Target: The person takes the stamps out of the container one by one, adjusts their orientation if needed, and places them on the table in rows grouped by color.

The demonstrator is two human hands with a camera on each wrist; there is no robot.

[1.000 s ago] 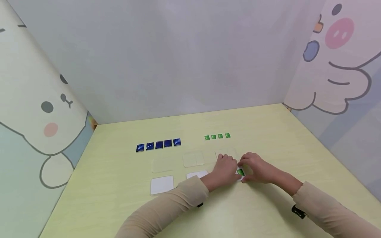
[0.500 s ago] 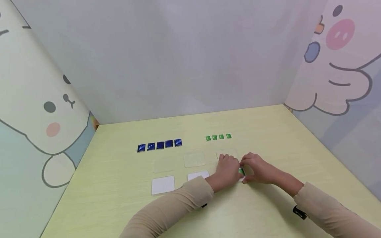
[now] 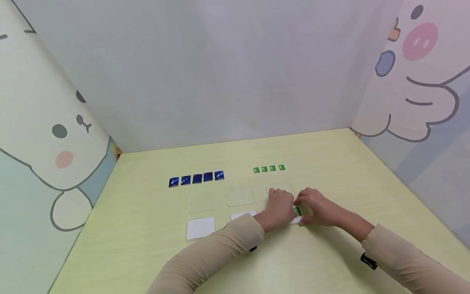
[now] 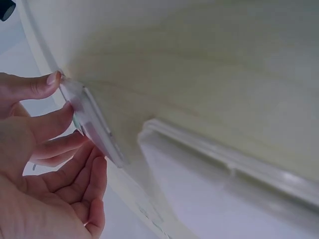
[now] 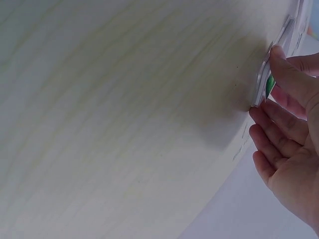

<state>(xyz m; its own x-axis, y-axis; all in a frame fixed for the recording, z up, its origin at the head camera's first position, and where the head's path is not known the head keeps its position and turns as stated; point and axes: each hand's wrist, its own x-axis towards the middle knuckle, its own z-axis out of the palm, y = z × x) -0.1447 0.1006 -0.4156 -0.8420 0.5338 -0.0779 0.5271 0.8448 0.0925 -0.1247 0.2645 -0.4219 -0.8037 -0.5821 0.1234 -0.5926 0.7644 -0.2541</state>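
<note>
At the right end of the front row lies a shallow white case (image 3: 296, 220), partly hidden by both hands, with a small green card (image 3: 297, 211) on it. My right hand (image 3: 318, 208) grips the case's right part, thumb at the near edge and fingertips at the far edge. From the other side, my left hand (image 3: 280, 209) holds the case, its thumb beside the green card. Seen from the left wrist, thumb and curled fingers meet the thin case (image 4: 89, 119). In the right wrist view, a green patch of the card (image 5: 269, 85) shows inside the grip.
Two more white cases, one whole (image 3: 200, 228) and one partly behind the left sleeve (image 3: 240, 214), lie to the left. Clear flat lids (image 3: 240, 196) form a row behind them. Farther back are several blue cards (image 3: 197, 178) and several green cards (image 3: 272, 168).
Both hands stay on the white case. The left hand and forearm have shifted slightly, and the visible part of the green card varies with the thumb's small movement.
</note>
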